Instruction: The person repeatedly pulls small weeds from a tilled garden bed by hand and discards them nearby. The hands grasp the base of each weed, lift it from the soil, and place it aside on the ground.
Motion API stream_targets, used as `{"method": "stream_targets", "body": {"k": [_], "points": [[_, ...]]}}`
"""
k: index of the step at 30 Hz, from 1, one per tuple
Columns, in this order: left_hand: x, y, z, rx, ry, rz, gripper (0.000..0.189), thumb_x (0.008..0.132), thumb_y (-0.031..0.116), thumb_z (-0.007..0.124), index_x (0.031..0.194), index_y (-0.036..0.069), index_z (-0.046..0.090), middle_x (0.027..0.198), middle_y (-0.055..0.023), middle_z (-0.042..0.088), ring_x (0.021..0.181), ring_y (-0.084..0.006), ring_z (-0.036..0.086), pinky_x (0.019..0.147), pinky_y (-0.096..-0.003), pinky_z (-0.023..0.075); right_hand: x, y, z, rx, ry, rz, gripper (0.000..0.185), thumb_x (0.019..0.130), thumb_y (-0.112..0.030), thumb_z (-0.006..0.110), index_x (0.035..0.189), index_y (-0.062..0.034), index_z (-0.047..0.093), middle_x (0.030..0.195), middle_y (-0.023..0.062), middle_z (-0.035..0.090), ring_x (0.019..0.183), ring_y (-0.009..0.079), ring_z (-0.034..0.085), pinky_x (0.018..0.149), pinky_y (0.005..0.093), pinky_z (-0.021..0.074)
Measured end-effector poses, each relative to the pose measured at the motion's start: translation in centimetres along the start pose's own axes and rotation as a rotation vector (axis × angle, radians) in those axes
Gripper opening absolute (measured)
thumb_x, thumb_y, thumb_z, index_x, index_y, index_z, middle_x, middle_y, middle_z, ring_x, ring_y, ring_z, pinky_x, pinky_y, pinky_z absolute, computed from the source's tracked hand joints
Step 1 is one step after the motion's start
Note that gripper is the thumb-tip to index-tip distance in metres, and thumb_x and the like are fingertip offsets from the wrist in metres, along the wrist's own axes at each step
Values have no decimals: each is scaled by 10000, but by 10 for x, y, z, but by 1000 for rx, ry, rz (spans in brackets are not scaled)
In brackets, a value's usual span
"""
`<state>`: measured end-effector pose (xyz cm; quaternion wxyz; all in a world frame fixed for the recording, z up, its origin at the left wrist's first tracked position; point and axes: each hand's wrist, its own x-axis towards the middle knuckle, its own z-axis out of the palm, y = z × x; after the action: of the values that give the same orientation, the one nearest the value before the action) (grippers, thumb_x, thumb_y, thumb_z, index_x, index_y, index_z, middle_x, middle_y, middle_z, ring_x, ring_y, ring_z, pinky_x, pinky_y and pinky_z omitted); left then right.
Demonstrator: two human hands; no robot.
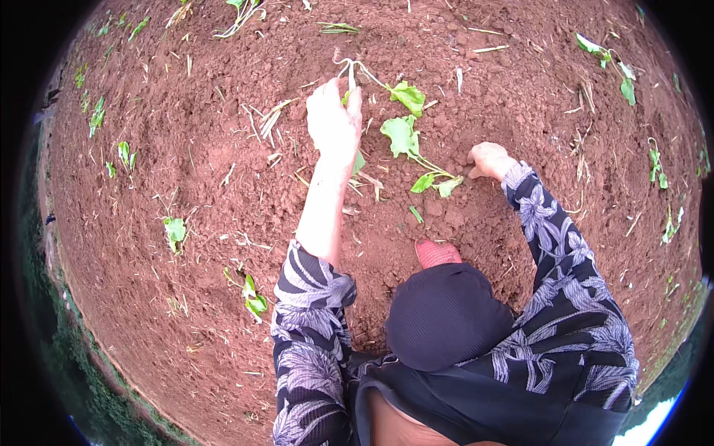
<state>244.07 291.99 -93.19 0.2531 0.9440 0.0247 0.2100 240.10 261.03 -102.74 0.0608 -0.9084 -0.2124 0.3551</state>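
My left hand point(336, 118) reaches forward over red-brown soil, its fingers closed around the pale stem of a leafy seedling point(351, 69). One green leaf of that seedling lies to the right of the fingers. My right hand point(490, 160) rests against the loose soil, fingertips bent down and partly hidden in it; whether they hold anything is not visible. Just left of it lies another leafy seedling point(427, 161), its stem base near my right fingertips, its broad leaf towards my left hand.
Other seedlings lie scattered on the soil, such as one at the left point(174, 231) and one at the upper right point(619, 69). Dry straw point(273, 118) dots the ground. A red dotted shoe point(438, 253) shows beyond my dark-clothed knee point(449, 318).
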Motion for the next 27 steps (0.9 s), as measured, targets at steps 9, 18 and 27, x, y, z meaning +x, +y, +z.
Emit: {"method": "stream_targets", "body": {"k": [9,18,27], "points": [[52,-57,-48,-751,-167,-949,385,755,14,732,1117,10,602,833,-44,658,648,-86,593,540,-196,469,71,-124,-141,341,309,-532,201,793,-172,654,889,3,674,808,162,668,767,292,656,731,391,511],[37,-78,-104,497,-187,16,266,828,71,597,1076,147,661,878,-50,639,810,-200,599,706,-330,506,162,-153,-144,-54,23,-499,601,665,-216,727,1231,-149,534,984,121,660,945,302,625,792,421,500],[21,-71,-5,733,-585,150,114,795,157,568,849,101,652,861,-54,636,870,-229,615,727,-374,473,154,-143,-149,260,746,-454,525,787,-268,693,1242,-113,483,999,176,583,963,337,584,832,421,489]]}}
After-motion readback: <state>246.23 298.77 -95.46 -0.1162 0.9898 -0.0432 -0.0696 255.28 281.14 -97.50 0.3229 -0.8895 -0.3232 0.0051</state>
